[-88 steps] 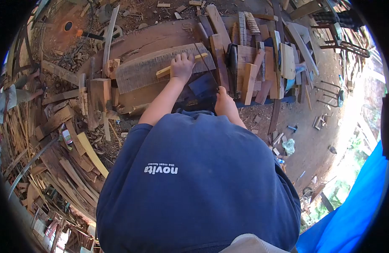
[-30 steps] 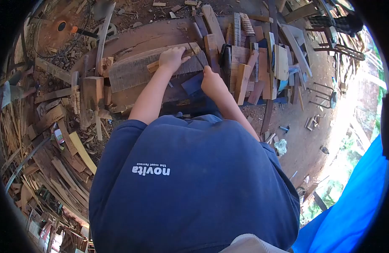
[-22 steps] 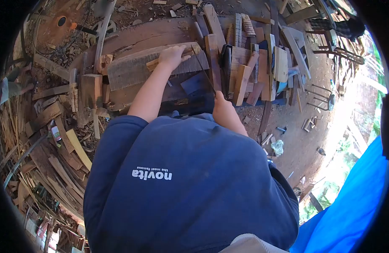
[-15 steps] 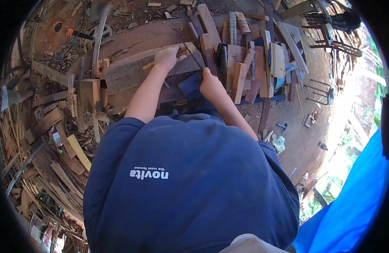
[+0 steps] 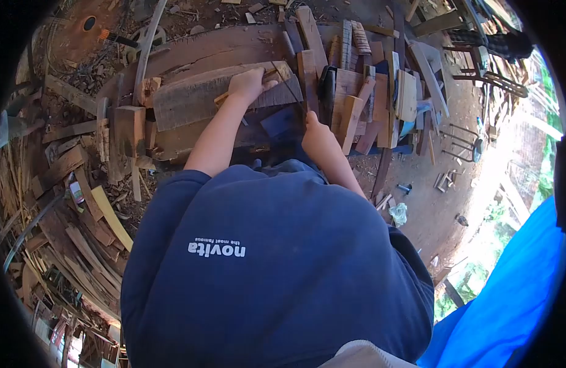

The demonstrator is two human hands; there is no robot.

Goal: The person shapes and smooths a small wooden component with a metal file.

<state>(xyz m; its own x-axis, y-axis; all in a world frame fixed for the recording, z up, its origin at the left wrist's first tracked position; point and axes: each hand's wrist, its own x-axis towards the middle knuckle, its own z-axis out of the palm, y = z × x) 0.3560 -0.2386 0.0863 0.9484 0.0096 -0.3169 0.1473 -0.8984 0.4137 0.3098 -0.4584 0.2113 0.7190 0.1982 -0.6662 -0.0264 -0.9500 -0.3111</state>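
Note:
My left hand is closed on a narrow wooden strip, pressing it against a broad, weathered grey timber on the workbench. One end of the strip shows left of the hand, the other to its right. My right hand is wrapped round the near end of a long, thin dark tool. Whether this is a file or a saw cannot be made out. The tool slants across the strip's right end, over the end of the timber. A dark blue flat piece lies below, between my hands.
Stacked wood offcuts crowd the bench right of my right hand. An upright wooden block stands at the left. Long scrap strips are heaped on the left floor. A metal-framed stool and a blue tarp are at the right.
My right hand has drawn back towards my body and slightly right, pulling the thin tool along. My left hand stays on the strip. The whole view has shifted slightly.

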